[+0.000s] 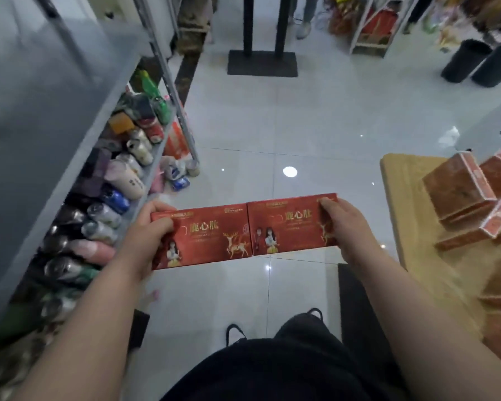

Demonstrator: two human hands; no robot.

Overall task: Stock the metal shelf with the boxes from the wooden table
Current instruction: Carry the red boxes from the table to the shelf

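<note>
I hold two red boxes side by side in front of me, above the tiled floor. The left red box (207,237) has a gold deer printed on it, and my left hand (151,227) grips its left end. My right hand (340,224) grips the right end of the right red box (289,225). The metal shelf (55,111) runs along my left, its grey upper board bare. Several more red boxes (457,195) are piled on the wooden table (402,180) at my right.
The shelf's lower level holds a row of cans and bottles (122,180). More goods sit on the floor by the shelf post (177,175). A black stand (262,62) and two black bins (480,63) stand further off. A person's legs (304,15) show at the far top.
</note>
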